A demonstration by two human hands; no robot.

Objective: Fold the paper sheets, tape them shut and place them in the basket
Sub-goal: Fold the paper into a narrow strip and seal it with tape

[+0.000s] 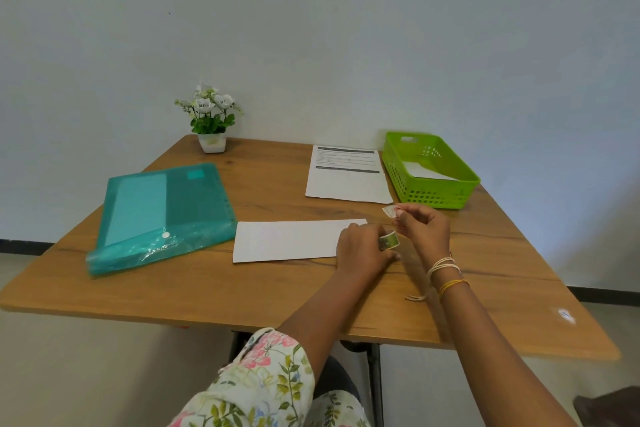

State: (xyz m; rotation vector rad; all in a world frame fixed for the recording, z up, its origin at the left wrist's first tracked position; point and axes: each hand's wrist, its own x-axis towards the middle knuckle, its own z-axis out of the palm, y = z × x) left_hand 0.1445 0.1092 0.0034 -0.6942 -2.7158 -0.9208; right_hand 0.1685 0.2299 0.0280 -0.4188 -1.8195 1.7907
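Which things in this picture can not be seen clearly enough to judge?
Head view only:
- Printed sheet: its text is too small to read.
- Green basket: its near wall hides most of the white paper inside; whether it is taped cannot be told.
- Folded paper: the left hand covers its right end.
- Tape roll: partly hidden by the left hand.
- Tape piece pinched by the right hand: blurred.

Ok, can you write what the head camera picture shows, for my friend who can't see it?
At a wooden table, a person's left hand holds a tape roll beside a folded white paper, while the right hand pinches a pulled-off piece of tape. Behind are a printed sheet, a green basket holding paper, a teal folder and a potted flower.
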